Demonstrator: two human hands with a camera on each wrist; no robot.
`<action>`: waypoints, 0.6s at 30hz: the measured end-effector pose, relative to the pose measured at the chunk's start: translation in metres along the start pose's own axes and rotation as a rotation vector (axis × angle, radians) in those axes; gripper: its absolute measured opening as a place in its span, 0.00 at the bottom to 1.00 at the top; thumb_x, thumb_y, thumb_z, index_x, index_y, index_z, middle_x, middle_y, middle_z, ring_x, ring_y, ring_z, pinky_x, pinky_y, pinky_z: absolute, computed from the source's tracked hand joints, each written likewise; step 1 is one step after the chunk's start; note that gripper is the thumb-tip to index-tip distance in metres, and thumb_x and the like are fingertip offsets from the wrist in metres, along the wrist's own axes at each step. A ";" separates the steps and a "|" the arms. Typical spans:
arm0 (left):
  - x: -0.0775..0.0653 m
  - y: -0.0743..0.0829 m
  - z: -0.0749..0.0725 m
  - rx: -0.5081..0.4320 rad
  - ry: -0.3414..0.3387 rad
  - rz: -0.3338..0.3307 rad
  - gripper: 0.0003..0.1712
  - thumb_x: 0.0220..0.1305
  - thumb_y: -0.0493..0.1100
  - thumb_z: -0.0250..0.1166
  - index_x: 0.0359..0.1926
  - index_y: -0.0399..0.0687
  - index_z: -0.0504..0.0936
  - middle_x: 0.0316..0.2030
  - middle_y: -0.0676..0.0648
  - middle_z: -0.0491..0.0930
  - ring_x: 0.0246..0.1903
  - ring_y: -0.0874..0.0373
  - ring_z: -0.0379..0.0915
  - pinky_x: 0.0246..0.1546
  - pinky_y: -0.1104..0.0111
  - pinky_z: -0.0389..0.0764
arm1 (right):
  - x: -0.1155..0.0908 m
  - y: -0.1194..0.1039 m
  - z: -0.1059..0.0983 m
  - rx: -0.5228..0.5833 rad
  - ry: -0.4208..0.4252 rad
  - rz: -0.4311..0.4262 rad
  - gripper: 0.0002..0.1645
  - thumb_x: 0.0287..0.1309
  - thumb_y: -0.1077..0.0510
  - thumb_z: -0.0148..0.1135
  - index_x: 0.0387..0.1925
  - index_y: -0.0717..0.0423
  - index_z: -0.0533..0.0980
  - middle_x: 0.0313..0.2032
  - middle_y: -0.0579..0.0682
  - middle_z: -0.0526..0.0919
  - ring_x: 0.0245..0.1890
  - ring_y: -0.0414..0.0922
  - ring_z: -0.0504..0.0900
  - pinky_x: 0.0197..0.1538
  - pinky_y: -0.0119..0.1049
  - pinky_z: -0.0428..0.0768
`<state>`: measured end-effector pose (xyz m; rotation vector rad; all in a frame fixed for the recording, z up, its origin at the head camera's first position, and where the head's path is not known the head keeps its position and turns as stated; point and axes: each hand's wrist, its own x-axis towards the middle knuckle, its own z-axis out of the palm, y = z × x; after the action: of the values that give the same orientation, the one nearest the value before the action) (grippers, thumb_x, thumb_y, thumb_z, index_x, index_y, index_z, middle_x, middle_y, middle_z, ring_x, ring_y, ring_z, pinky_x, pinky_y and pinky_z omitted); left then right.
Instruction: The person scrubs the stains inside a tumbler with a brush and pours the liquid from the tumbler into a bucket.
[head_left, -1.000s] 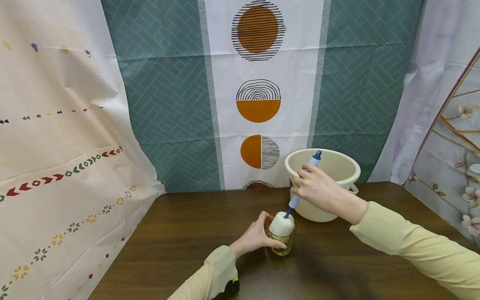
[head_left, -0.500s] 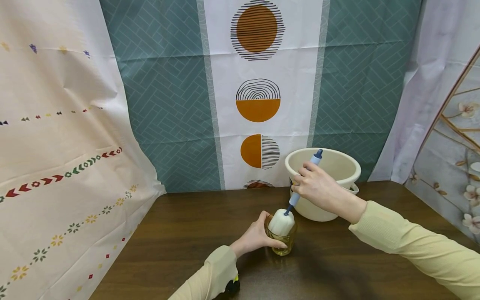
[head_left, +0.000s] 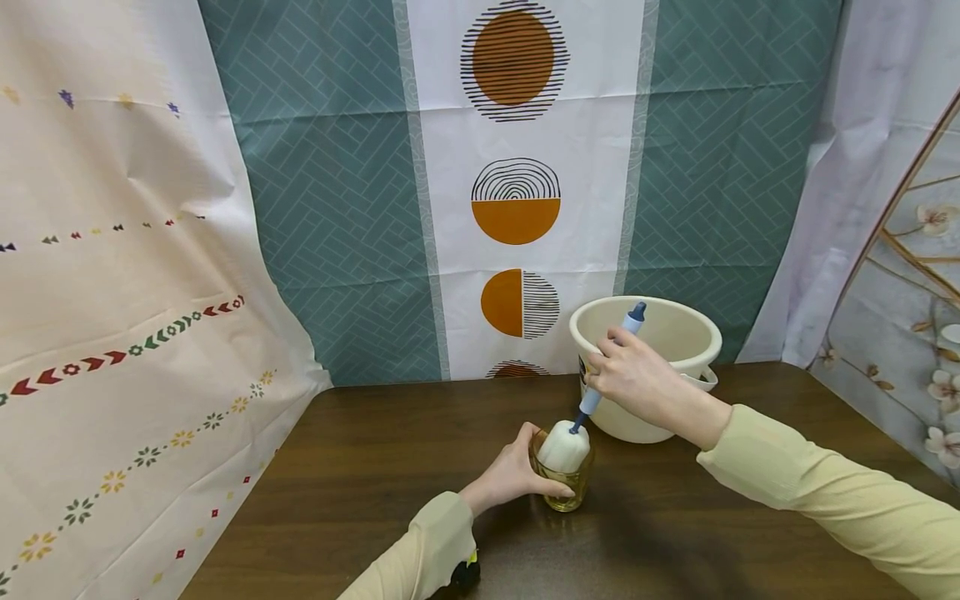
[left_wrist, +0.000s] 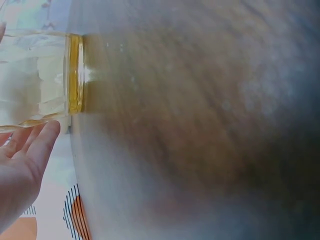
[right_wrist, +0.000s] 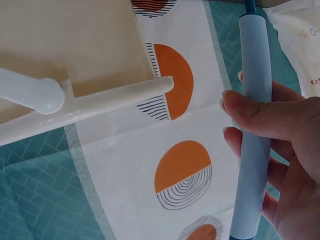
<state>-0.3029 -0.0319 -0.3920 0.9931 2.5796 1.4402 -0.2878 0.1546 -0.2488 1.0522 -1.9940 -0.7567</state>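
Note:
My left hand (head_left: 513, 475) grips an amber glass (head_left: 574, 482), thumb on the near side and fingers round the far side. The glass stands on the brown table, its yellowish base (left_wrist: 76, 75) showing in the left wrist view. Inside its mouth sits the white sponge head (head_left: 564, 448) of a cup brush, partly sticking out above the rim. My right hand (head_left: 637, 377) holds the brush by its light-blue handle (right_wrist: 256, 155), which leans up to the right. In the right wrist view the thumb lies across the handle, with fingers curled behind it.
A cream bucket (head_left: 632, 425) with a side handle stands behind the glass, close to my right hand. The brown table (head_left: 405, 442) runs back to a patterned curtain (head_left: 345, 208). Something small and black (head_left: 466, 573) shows beside my left sleeve.
The sponge head rises slightly in the glass, then sinks a little again, as my right hand shifts and tilts the handle. My left hand keeps its hold in the same place.

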 end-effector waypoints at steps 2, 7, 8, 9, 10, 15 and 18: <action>0.002 -0.004 0.001 0.007 0.001 -0.003 0.36 0.22 0.53 0.63 0.36 0.51 0.55 0.30 0.54 0.64 0.28 0.65 0.62 0.25 0.73 0.63 | 0.000 -0.001 0.002 0.000 0.001 0.000 0.11 0.24 0.61 0.59 0.21 0.47 0.74 0.22 0.47 0.70 0.24 0.49 0.64 0.34 0.41 0.56; 0.006 -0.016 0.005 0.028 0.002 -0.018 0.38 0.19 0.57 0.62 0.36 0.53 0.55 0.29 0.55 0.65 0.27 0.67 0.62 0.24 0.73 0.63 | 0.000 -0.003 0.005 0.007 0.013 0.000 0.10 0.24 0.61 0.59 0.20 0.48 0.75 0.23 0.48 0.71 0.25 0.49 0.64 0.34 0.42 0.56; 0.006 -0.017 0.005 0.028 0.001 -0.016 0.38 0.19 0.58 0.62 0.36 0.54 0.55 0.29 0.55 0.65 0.27 0.67 0.62 0.24 0.73 0.63 | 0.000 -0.003 0.006 0.010 0.015 -0.001 0.10 0.24 0.61 0.59 0.20 0.48 0.74 0.23 0.48 0.71 0.25 0.49 0.64 0.34 0.42 0.56; 0.005 -0.014 0.004 0.019 0.001 -0.012 0.38 0.19 0.57 0.62 0.36 0.53 0.55 0.29 0.55 0.65 0.27 0.67 0.62 0.23 0.73 0.63 | 0.000 -0.004 0.006 0.010 0.016 -0.002 0.10 0.24 0.61 0.59 0.19 0.48 0.74 0.23 0.48 0.71 0.24 0.49 0.64 0.34 0.41 0.56; 0.004 -0.011 0.002 0.010 0.000 -0.005 0.37 0.20 0.56 0.62 0.36 0.52 0.55 0.28 0.55 0.65 0.26 0.67 0.62 0.23 0.72 0.63 | 0.000 -0.004 0.007 0.010 0.018 -0.004 0.09 0.25 0.61 0.59 0.19 0.48 0.74 0.23 0.48 0.71 0.24 0.49 0.64 0.34 0.41 0.56; 0.000 -0.002 0.000 -0.006 0.006 0.016 0.37 0.22 0.54 0.63 0.36 0.47 0.55 0.28 0.52 0.65 0.25 0.67 0.62 0.22 0.72 0.63 | 0.001 -0.007 0.008 0.004 0.017 -0.012 0.08 0.26 0.62 0.58 0.18 0.49 0.74 0.20 0.48 0.71 0.24 0.48 0.64 0.34 0.41 0.56; 0.001 -0.003 0.001 0.008 0.010 0.014 0.37 0.22 0.54 0.63 0.36 0.46 0.55 0.28 0.51 0.65 0.25 0.67 0.62 0.23 0.72 0.63 | 0.001 -0.008 0.009 0.002 0.008 -0.013 0.09 0.25 0.62 0.59 0.19 0.49 0.74 0.20 0.48 0.71 0.24 0.48 0.64 0.34 0.41 0.56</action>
<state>-0.3045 -0.0318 -0.3943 1.0099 2.5932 1.4429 -0.2920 0.1515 -0.2593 1.0686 -1.9830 -0.7561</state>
